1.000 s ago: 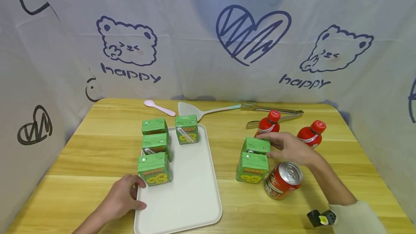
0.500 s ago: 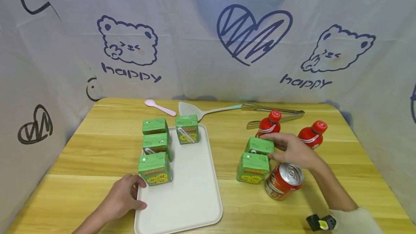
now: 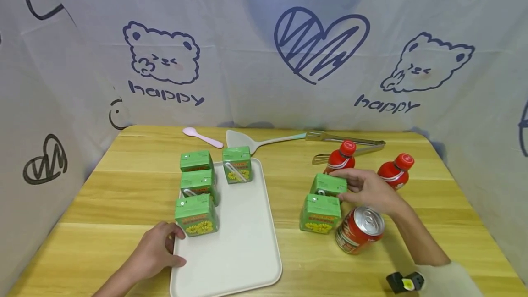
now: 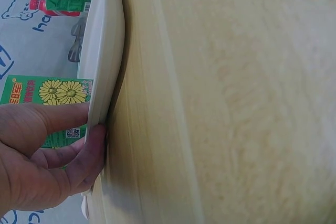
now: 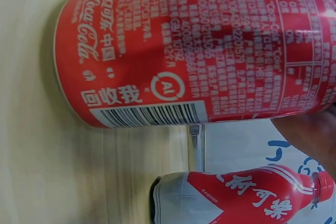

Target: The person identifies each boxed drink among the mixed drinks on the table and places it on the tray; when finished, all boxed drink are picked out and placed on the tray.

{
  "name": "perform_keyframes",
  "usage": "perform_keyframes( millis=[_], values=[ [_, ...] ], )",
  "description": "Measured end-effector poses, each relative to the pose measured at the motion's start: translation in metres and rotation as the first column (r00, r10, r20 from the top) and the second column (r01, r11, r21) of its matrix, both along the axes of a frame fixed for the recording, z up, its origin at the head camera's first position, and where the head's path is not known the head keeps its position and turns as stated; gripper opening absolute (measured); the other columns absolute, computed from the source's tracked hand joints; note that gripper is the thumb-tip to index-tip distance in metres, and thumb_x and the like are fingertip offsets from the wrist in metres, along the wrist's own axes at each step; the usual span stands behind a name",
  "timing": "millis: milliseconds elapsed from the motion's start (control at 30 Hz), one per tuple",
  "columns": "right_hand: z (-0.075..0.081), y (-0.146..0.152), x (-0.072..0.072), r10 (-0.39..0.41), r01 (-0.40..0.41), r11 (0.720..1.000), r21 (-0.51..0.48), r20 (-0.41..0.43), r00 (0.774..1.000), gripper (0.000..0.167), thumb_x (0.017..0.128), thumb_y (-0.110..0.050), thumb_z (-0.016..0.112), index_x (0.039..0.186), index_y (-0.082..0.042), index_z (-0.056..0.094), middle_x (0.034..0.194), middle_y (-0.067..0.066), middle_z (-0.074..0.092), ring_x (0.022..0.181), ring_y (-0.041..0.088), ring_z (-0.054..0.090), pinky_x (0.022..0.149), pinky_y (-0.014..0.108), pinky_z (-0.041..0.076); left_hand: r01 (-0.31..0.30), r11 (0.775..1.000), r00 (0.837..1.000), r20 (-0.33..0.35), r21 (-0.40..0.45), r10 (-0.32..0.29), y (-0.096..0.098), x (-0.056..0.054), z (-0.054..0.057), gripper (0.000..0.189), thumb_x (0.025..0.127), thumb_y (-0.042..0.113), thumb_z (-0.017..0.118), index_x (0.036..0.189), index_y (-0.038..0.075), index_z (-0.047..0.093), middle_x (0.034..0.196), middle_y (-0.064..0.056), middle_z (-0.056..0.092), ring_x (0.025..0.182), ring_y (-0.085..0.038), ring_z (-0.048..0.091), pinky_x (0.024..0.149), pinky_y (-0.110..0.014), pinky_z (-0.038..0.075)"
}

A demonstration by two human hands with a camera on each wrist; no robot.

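Observation:
My left hand (image 3: 154,249) grips the left rim of the white tray (image 3: 243,260); in the left wrist view, thumb and fingers pinch its edge. Several green drink cartons with yellow flowers stand on the tray: a column at the left, with its front carton (image 3: 196,214) near my left fingertips, and one carton (image 3: 237,165) at the back. Right of the tray, my right hand (image 3: 371,190) holds the rear carton (image 3: 327,182) of two, thumb and fingers at its right side. The other carton (image 3: 319,214) stands just in front, partly hiding it.
A red cola can (image 3: 360,230) stands below my right hand. Two red-capped bottles (image 3: 340,162) stand behind and right of that hand. Along the back lie a pink spoon (image 3: 202,136), a spatula (image 3: 243,140) and metal tongs (image 3: 350,140). Printed cloth surrounds the table.
The rear carton in my right hand has shifted slightly to the right, away from lining up with the front one. My left hand and the tray have stayed in place.

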State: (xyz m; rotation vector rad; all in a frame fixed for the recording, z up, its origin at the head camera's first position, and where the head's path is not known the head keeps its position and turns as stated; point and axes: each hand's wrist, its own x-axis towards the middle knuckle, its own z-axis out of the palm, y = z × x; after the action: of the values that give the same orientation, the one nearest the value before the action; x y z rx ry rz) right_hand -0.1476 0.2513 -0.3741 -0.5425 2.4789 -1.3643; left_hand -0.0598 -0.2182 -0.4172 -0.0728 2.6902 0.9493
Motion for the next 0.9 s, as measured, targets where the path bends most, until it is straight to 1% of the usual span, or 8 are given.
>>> perform_keyframes(
  millis=[200,300,400,533,600,767,900],
  values=[
    [0.002,0.001,0.001,-0.038,0.037,0.998,-0.042,-0.015,0.999,0.049,0.081,-0.012,0.074,0.127,-0.009,0.058,0.125,0.014,0.062,0.108,0.009,0.063,0.088,0.019,0.050,-0.002,1.000,1.000,0.007,0.005,0.002,0.000,0.000,0.000,0.048,0.053,0.004,0.089,0.093,0.003,0.061,0.085,-0.007,0.052,0.068,-0.015,0.050,0.053,-0.024,0.041],
    [0.004,0.001,0.001,-0.034,0.033,0.997,-0.066,-0.014,0.999,0.051,0.081,-0.012,0.074,0.128,-0.006,0.057,0.126,0.016,0.061,0.106,0.005,0.063,0.088,0.019,0.050,0.000,1.000,1.000,0.008,0.006,0.000,0.000,-0.001,0.000,0.048,0.053,0.004,0.089,0.093,0.003,0.061,0.085,-0.007,0.051,0.068,-0.015,0.049,0.053,-0.024,0.041],
    [0.007,0.000,0.000,-0.033,0.031,0.997,-0.070,-0.019,0.999,0.051,0.081,-0.011,0.074,0.129,-0.005,0.056,0.127,0.016,0.060,0.108,0.007,0.063,0.089,0.021,0.050,0.004,1.000,1.000,0.007,0.003,-0.004,0.000,-0.001,0.000,0.048,0.053,0.004,0.089,0.093,0.003,0.061,0.085,-0.007,0.051,0.068,-0.015,0.049,0.053,-0.024,0.041],
    [0.010,-0.002,0.001,-0.040,0.039,0.998,-0.054,-0.028,0.999,0.051,0.081,-0.012,0.074,0.129,-0.007,0.056,0.128,0.015,0.060,0.113,0.018,0.062,0.092,0.024,0.049,0.006,1.000,1.000,0.003,0.001,-0.006,0.000,0.000,0.000,0.048,0.053,0.004,0.089,0.092,0.004,0.061,0.084,-0.007,0.051,0.068,-0.015,0.049,0.053,-0.024,0.040],
    [0.012,-0.004,0.001,-0.044,0.042,0.998,-0.048,-0.030,0.999,0.051,0.081,-0.012,0.074,0.128,-0.008,0.057,0.128,0.014,0.060,0.115,0.022,0.061,0.092,0.024,0.049,0.006,1.000,1.000,0.000,0.000,-0.006,0.000,0.000,0.001,0.048,0.053,0.004,0.089,0.092,0.004,0.061,0.084,-0.006,0.051,0.067,-0.015,0.049,0.053,-0.024,0.040],
    [0.017,-0.008,0.002,-0.046,0.044,0.997,-0.055,-0.029,0.999,0.050,0.082,-0.011,0.072,0.129,-0.007,0.055,0.126,0.014,0.061,0.113,0.017,0.062,0.089,0.021,0.050,0.006,1.000,1.000,-0.012,-0.005,-0.007,0.001,0.000,0.001,0.048,0.052,0.003,0.089,0.091,0.004,0.061,0.084,-0.006,0.052,0.067,-0.015,0.050,0.053,-0.023,0.040],
    [0.024,-0.014,0.001,-0.064,0.062,0.997,-0.042,-0.033,0.997,0.050,0.083,-0.007,0.071,0.130,-0.007,0.054,0.127,0.013,0.060,0.114,0.021,0.061,0.088,0.019,0.050,0.009,1.000,1.000,-0.015,-0.004,-0.009,0.000,0.000,0.001,0.048,0.052,0.003,0.089,0.091,0.003,0.061,0.084,-0.006,0.052,0.067,-0.015,0.050,0.054,-0.023,0.041]
  ],
)
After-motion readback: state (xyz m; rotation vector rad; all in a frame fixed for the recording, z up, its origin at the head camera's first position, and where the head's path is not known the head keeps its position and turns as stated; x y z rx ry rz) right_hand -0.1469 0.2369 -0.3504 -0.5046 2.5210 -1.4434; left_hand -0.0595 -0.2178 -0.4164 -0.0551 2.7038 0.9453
